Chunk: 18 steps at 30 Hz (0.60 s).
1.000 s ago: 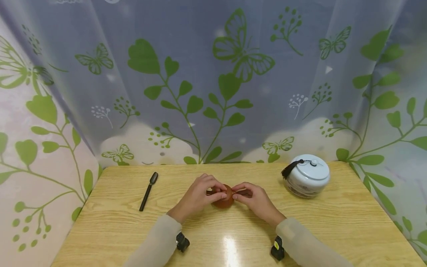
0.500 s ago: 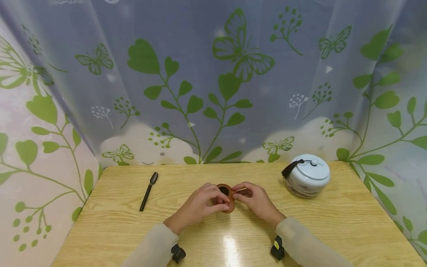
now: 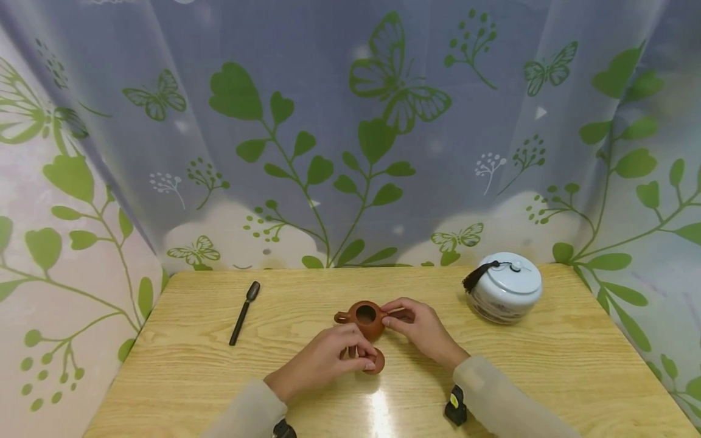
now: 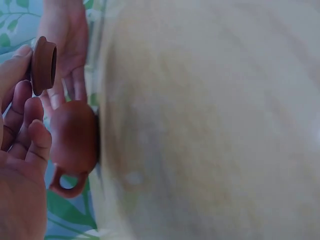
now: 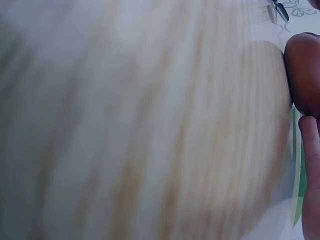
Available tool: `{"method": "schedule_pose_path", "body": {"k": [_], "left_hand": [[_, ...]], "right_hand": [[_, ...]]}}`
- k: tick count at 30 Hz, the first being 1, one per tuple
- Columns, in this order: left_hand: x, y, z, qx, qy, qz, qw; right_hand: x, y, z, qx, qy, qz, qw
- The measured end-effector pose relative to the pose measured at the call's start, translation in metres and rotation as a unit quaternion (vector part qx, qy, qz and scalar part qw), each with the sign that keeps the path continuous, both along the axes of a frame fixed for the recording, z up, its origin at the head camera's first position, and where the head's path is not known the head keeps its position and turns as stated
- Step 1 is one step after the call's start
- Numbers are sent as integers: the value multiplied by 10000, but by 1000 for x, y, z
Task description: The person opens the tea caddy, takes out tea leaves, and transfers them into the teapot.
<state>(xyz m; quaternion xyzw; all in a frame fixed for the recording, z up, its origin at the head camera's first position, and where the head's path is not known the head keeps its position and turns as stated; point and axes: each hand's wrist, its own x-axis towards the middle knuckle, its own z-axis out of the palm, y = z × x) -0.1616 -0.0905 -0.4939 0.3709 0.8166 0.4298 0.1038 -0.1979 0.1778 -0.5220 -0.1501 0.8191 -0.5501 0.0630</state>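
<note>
A: Where is the pot, and who has hold of what?

B: It stands upright on the table, mouth uncovered, handle toward the person's left. The right hand pinches it on the side opposite the handle; the fingers hide just what lies between them. The left hand pinches the lid in its fingertips, clear of the table, on the person's side of the pot.

A: What looks likeliest to go wrong?

B: A dropped lid, probably. It is small and round, and only fingertips seem to hold it, so a slip could chip its rim on the wood.

A: And the pot?

B: It might tip or swivel, since the right hand has it at one side only. A sideways tug there, or the left hand's knuckles catching the body, could do it. The lid could also knock the pot, being so near.

A: Do the jar and the scoop add any danger?

B: Little, it seems: both lie well apart from the hands.
</note>
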Motion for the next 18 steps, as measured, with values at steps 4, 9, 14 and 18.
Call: {"method": "schedule_pose_path", "body": {"k": [4, 9, 14, 18], "left_hand": [[3, 0, -6, -131, -245, -90, 9996], [4, 1, -14, -257, -236, -238, 9991], [4, 2, -18, -367, -78, -318, 9988], [5, 3, -17, -448, -88, -330, 9984]], "right_hand": [[1, -1, 3, -4, -63, -11, 10000], [0, -1, 3, 10, -63, -19, 10000], [0, -1, 3, 30, -74, -58, 10000], [1, -1, 4, 52, -79, -68, 9999]]}}
